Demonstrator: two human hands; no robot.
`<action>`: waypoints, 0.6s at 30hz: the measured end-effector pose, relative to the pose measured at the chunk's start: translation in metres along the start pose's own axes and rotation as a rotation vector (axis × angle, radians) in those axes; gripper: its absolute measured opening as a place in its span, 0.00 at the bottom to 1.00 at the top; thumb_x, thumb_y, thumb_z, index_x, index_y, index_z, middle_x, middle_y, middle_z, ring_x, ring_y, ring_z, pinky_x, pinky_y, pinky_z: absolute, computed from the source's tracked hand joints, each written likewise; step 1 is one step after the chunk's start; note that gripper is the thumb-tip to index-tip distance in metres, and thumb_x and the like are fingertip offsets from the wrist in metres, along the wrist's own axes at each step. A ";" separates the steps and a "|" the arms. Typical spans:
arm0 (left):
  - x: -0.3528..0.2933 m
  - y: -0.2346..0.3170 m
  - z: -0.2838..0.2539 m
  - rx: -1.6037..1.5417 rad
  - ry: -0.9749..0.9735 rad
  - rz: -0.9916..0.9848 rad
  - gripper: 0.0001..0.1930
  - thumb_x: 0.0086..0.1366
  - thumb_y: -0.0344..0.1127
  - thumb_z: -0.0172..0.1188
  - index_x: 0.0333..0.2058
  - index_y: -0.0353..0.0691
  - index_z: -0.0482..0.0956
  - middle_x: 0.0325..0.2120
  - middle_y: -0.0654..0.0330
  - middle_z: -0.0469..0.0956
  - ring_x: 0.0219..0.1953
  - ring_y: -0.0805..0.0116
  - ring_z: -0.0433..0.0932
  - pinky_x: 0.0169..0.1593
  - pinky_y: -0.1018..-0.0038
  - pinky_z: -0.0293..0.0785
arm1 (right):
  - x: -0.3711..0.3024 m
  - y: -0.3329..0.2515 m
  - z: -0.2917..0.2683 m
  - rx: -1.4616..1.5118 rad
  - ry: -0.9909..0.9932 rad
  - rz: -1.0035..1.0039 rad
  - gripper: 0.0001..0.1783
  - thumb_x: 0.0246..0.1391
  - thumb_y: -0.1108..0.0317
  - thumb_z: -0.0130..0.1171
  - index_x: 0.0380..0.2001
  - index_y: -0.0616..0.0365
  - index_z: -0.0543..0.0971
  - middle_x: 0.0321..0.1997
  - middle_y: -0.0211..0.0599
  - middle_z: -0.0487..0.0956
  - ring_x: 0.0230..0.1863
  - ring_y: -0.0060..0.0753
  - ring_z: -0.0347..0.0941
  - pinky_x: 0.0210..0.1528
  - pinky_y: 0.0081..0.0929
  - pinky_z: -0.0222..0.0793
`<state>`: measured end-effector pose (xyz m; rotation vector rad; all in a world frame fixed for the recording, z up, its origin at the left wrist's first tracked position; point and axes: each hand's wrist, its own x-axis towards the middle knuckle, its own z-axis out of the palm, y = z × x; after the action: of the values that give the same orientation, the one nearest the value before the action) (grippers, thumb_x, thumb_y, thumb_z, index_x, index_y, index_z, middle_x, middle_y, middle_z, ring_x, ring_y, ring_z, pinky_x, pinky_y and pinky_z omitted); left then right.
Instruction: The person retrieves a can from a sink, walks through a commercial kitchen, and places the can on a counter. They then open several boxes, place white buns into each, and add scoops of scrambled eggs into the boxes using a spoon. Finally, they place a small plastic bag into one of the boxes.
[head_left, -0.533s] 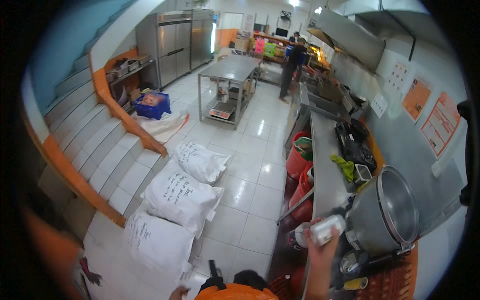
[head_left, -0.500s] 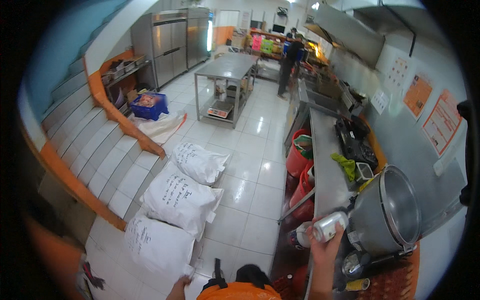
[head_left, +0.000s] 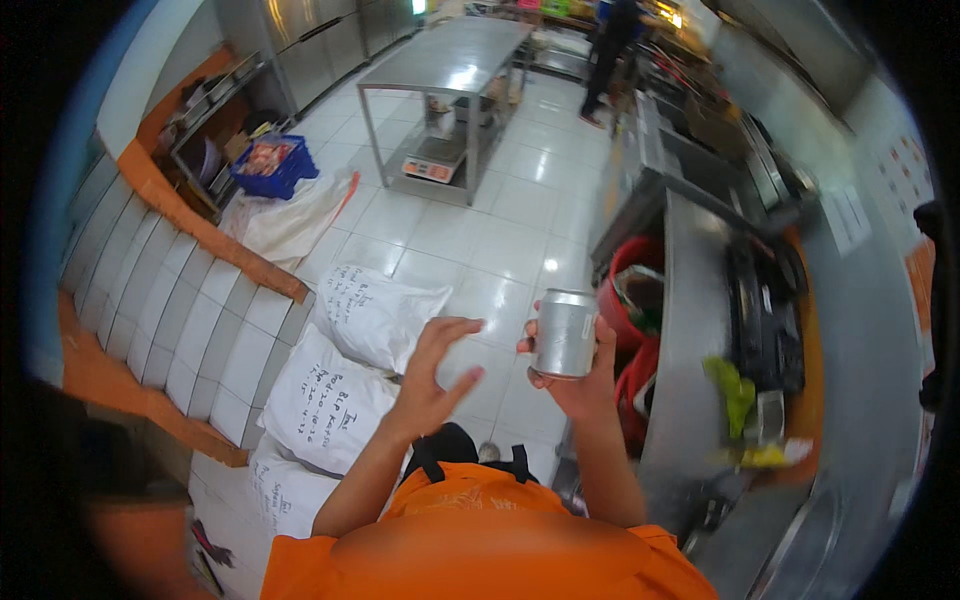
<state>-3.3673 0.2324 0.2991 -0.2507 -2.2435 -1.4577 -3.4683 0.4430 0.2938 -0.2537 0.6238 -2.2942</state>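
A silver can (head_left: 565,335) stands upright in my right hand (head_left: 590,385), its fingers wrapped round the sides. To the left of the can, my left hand (head_left: 432,375) is raised with thumb and fingers apart, holding nothing and not touching the can. Below and to the left of that hand lie white sacks with black handwriting; the middle sack (head_left: 330,400) is the closest to my left forearm, and the far sack (head_left: 370,310) is just beyond the hand.
On the right runs a steel counter (head_left: 690,330) with a black stove (head_left: 765,310) and a green cloth (head_left: 735,395). Red buckets (head_left: 625,320) stand beneath it. Ahead is a steel table (head_left: 450,50); a blue crate (head_left: 275,170) sits near the tiled stairs (head_left: 190,310). A person (head_left: 612,55) stands far off.
My right hand has brought the can from over the counter's side to in front of me and turned it upright. My left hand has risen from beside the near sack. The view has tilted down.
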 end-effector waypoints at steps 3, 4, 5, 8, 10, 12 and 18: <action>0.090 -0.004 -0.013 0.195 0.006 0.103 0.37 0.53 0.38 0.73 0.62 0.40 0.70 0.57 0.49 0.67 0.60 0.49 0.65 0.63 0.59 0.61 | 0.109 -0.014 -0.009 0.210 -0.140 0.161 0.43 0.59 0.34 0.46 0.63 0.61 0.65 0.48 0.46 0.76 0.42 0.45 0.76 0.29 0.34 0.76; 0.119 -0.019 -0.016 0.266 -0.004 0.131 0.39 0.53 0.40 0.74 0.63 0.41 0.69 0.58 0.50 0.66 0.61 0.49 0.63 0.63 0.57 0.60 | 0.141 -0.017 -0.014 0.146 -0.114 0.179 0.43 0.59 0.35 0.46 0.63 0.61 0.65 0.47 0.46 0.77 0.42 0.45 0.77 0.30 0.34 0.77; 0.148 -0.040 -0.020 0.291 0.016 0.123 0.41 0.51 0.42 0.74 0.64 0.42 0.69 0.58 0.50 0.65 0.61 0.49 0.63 0.64 0.56 0.59 | 0.174 -0.019 -0.020 0.105 -0.109 0.184 0.42 0.59 0.36 0.47 0.62 0.61 0.66 0.46 0.46 0.78 0.41 0.45 0.77 0.31 0.35 0.77; 0.217 -0.111 -0.029 0.326 0.041 0.058 0.46 0.48 0.46 0.77 0.65 0.44 0.67 0.59 0.52 0.64 0.62 0.51 0.62 0.64 0.55 0.57 | 0.267 -0.032 -0.040 -0.135 -0.135 0.179 0.41 0.58 0.36 0.48 0.61 0.59 0.69 0.47 0.43 0.79 0.43 0.42 0.80 0.41 0.35 0.79; 0.266 -0.156 -0.041 0.291 0.082 0.068 0.46 0.47 0.45 0.78 0.65 0.44 0.68 0.59 0.51 0.63 0.61 0.51 0.62 0.63 0.56 0.61 | 0.332 -0.047 -0.047 -0.269 -0.052 0.152 0.39 0.58 0.37 0.49 0.61 0.59 0.69 0.48 0.43 0.79 0.45 0.43 0.80 0.45 0.36 0.79; 0.308 -0.188 -0.056 0.256 0.126 0.069 0.45 0.47 0.44 0.78 0.65 0.43 0.69 0.59 0.50 0.63 0.60 0.51 0.63 0.62 0.57 0.62 | 0.389 -0.068 -0.046 -0.373 -0.041 0.178 0.39 0.58 0.41 0.51 0.63 0.58 0.65 0.53 0.44 0.76 0.47 0.45 0.80 0.47 0.37 0.80; 0.441 -0.268 -0.096 0.227 0.148 0.020 0.41 0.44 0.43 0.79 0.58 0.43 0.71 0.53 0.50 0.63 0.58 0.51 0.64 0.59 0.58 0.65 | 0.552 -0.108 -0.046 -0.467 -0.052 0.230 0.39 0.58 0.49 0.56 0.65 0.59 0.59 0.57 0.46 0.73 0.47 0.45 0.80 0.48 0.38 0.80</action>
<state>-3.8334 -0.0075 0.3164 -0.0898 -2.2523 -1.1584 -3.9430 0.1386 0.3078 -0.4359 1.0986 -1.8937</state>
